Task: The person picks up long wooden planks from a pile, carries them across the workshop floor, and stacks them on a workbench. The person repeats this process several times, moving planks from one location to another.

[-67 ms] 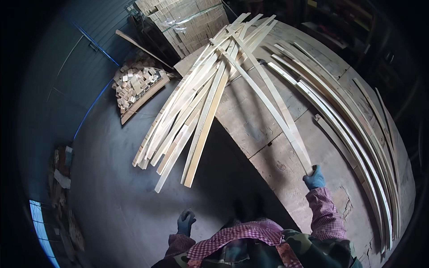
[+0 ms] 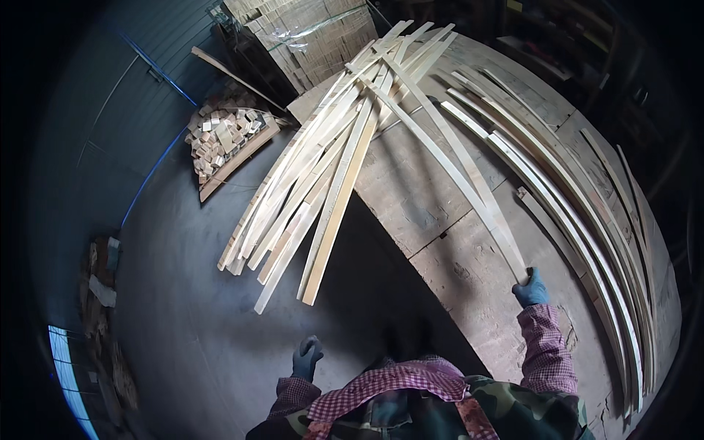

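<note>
My right hand [image 2: 532, 287], in a blue-grey glove, is closed around the near ends of two long pale wooden strips [image 2: 441, 163]. These run away from me over the tabletop and cross the far end of a loose pile of wooden strips [image 2: 332, 231]. That pile fans toward me, its near ends jutting past the table edge. Low and left of my body, my gloved left hand [image 2: 306, 358] hangs empty, its fingers loosely curled and the thumb apart, touching no wood.
More long strips [image 2: 561, 213] lie along the right side of the wooden table [image 2: 411, 227]. A bundled wood stack [image 2: 315, 44] stands at the far end. At the left, a wooden-sided bin [image 2: 238, 163] holds short offcuts. Scrap wood [image 2: 103, 308] lies by the left wall.
My right hand has moved slightly right and away from me, swinging the near ends of the two strips right. My left hand has shifted a little away from my body.
</note>
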Tool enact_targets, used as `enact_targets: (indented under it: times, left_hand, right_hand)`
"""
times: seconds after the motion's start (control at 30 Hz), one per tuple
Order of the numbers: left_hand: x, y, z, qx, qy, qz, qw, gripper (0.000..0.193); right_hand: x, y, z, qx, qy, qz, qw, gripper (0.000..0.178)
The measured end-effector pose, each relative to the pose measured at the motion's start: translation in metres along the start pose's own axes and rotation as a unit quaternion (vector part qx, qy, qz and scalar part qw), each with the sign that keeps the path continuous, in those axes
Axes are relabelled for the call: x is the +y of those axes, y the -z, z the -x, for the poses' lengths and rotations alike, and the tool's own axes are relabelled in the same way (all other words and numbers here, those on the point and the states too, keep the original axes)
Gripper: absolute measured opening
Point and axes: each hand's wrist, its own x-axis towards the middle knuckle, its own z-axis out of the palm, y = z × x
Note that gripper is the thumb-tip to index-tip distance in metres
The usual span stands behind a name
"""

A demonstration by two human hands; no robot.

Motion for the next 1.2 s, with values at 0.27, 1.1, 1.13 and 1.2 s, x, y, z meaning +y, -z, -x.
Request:
enact_targets:
  times: [0.27,1.1,1.13,1.2]
  left_hand:
    - [0.0,-0.027,-0.018,-0.103,-0.102,-0.036,0.989,0.03]
    - [0.164,0.268,-0.374,0.14,-0.312,-0.425,0.838,0.069]
    - [0.191,0.255,-0.391,0.125,-0.275,-0.44,0.845,0.07]
    - [0.192,0.287,-0.452,0.045,-0.209,-0.344,0.914,0.056]
  right_hand:
    - [0.143,0.271,-0.022,0.196,-0.363,0.36,0.837,0.038]
    - [-0.318,-0.367,0.115,-0.423,-0.02,-0.355,0.834,0.06]
    - [-0.309,-0.394,0.11,-0.393,-0.024,-0.371,0.841,0.062]
    - [-0.313,-0.438,0.111,-0.439,-0.066,-0.313,0.84,0.079]
